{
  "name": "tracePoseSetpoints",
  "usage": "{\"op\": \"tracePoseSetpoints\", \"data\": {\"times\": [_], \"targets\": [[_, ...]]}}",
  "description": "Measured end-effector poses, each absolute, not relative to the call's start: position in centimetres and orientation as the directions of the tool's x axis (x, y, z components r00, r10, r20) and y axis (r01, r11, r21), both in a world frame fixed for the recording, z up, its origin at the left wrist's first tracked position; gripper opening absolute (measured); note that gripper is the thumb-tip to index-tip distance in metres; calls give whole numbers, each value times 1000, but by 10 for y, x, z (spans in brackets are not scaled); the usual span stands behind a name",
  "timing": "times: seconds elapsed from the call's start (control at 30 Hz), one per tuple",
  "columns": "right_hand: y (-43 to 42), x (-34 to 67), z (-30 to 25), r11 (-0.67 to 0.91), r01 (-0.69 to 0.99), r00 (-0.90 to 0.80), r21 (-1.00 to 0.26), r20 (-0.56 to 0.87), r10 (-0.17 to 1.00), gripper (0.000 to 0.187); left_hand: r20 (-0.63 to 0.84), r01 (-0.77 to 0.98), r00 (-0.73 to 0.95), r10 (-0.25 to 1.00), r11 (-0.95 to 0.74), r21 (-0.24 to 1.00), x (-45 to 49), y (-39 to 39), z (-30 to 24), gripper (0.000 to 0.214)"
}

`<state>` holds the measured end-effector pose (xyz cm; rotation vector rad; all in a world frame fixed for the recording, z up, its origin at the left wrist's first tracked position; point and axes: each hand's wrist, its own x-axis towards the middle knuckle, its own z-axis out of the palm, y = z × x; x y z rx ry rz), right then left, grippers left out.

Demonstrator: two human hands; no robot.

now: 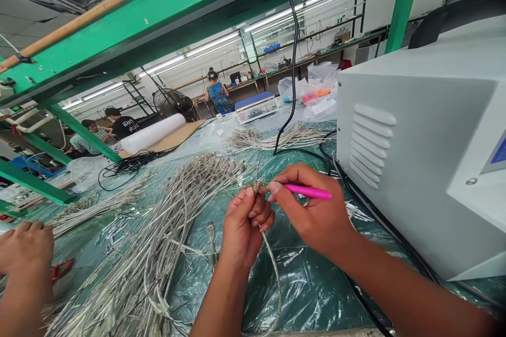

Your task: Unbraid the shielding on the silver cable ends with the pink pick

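My left hand (pixel 244 221) is closed in a pinch on the end of a thin braided silver cable (pixel 272 268) that trails down toward the table's front edge. My right hand (pixel 312 205) is closed on a pink-handled tool (pixel 308 191), its tip meeting the cable end between my two hands. Both hands hover above the green, plastic-covered table (pixel 308 284). A large pile of the same silver cables (pixel 166 221) lies just left of my left hand.
A big grey machine (pixel 427 142) with louvred vents stands at the right, black cords (pixel 294 63) running beside it. Another person's hand (pixel 26 253) rests at the left edge near red-handled scissors (pixel 59 269). More cable bundles (pixel 272 138), plastic bags (pixel 316 89) and a scale lie farther back; people sit beyond.
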<state>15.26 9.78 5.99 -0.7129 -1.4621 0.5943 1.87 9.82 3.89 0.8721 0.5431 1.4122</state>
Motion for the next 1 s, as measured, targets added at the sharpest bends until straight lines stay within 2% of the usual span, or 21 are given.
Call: {"op": "tracePoseSetpoints", "data": {"times": [0.4, 0.57, 0.73, 1.0], "targets": [[97, 149, 55, 696, 44, 46, -717, 697, 715, 6, 121, -602, 85, 989, -46, 798, 20, 97, 43, 33], [97, 145, 49, 612, -70, 44, -788, 610, 791, 8, 120, -575, 103, 987, -39, 817, 21, 96, 41, 29], [95, 141, 45, 518, -292, 62, -804, 525, 849, 8, 140, -579, 127, 982, -42, 815, 21, 95, 41, 27], [98, 146, 55, 650, -321, 274, -688, 590, 760, 5, 185, -581, 151, 971, -64, 812, 20, 96, 41, 21]]}}
